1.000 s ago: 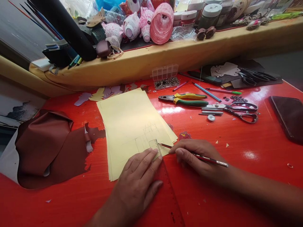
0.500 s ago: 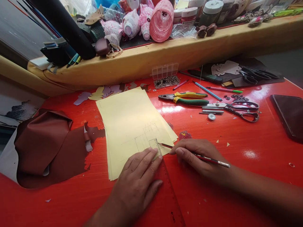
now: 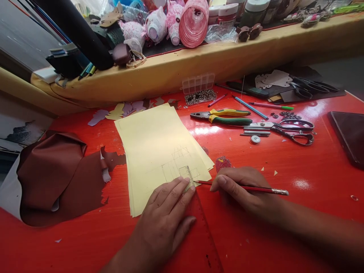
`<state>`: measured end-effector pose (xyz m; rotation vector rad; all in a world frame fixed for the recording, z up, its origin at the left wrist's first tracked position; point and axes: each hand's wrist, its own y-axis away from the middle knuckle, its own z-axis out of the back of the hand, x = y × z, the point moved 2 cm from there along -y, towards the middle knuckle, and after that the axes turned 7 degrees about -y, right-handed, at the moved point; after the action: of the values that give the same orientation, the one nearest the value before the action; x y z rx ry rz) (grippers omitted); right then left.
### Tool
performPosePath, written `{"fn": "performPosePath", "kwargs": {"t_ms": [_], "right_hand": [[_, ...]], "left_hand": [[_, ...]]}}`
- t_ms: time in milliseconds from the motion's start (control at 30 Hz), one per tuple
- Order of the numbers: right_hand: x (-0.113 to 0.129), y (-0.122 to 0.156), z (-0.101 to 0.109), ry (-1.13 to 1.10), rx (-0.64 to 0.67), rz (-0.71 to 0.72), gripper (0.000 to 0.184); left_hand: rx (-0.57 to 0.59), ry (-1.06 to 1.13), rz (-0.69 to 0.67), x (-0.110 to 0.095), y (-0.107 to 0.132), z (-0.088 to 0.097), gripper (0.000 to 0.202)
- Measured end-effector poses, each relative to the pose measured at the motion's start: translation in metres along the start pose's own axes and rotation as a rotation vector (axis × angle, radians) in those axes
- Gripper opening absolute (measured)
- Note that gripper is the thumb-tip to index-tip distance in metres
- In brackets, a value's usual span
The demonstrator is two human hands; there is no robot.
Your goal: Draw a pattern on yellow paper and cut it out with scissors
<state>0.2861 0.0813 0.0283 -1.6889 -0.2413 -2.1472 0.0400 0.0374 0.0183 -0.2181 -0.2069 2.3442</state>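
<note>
Flat on the yellow paper (image 3: 145, 140) lies my left hand (image 3: 167, 216), its fingers stretched out and pressing on a clear ruler (image 3: 207, 231). The ruler runs from the pencil-drawn shapes on the sheet down over the red table. A red and black pencil (image 3: 256, 188) is pinched in my right hand (image 3: 241, 189). Its tip meets the ruler's right edge near the paper's lower right corner, close to my left fingertips. Faint lines, some forming boxes, show on the paper. Several sheets are stacked slightly askew.
Brown leather (image 3: 54, 170) lies at left. Pliers (image 3: 222, 116), scissors (image 3: 295, 131), pens and a chain box (image 3: 199, 91) lie behind my right hand. A dark phone-like slab (image 3: 348, 136) is at right. A ledge (image 3: 165, 64) crowded with jars and pink pig figures runs along the back.
My right hand has drawn the pencil tip down along the ruler's edge, and the pencil now lies flatter. The left hand and ruler stay in place. The view has shifted slightly.
</note>
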Motion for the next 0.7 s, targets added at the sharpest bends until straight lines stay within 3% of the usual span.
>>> {"fn": "performPosePath", "kwargs": {"t_ms": [267,700], "right_hand": [[0.0022,0.0023,0.0008,-0.114,-0.024,0.006,0.058],[-0.0011,0.0043,0.0001,-0.153,-0.069,-0.027,0.054]], "left_hand": [[-0.009,0.003,-0.007,-0.0007,-0.0003,0.0012,0.043],[-0.123,-0.008,0.006,0.0018,-0.0010,0.0096,0.028]]}}
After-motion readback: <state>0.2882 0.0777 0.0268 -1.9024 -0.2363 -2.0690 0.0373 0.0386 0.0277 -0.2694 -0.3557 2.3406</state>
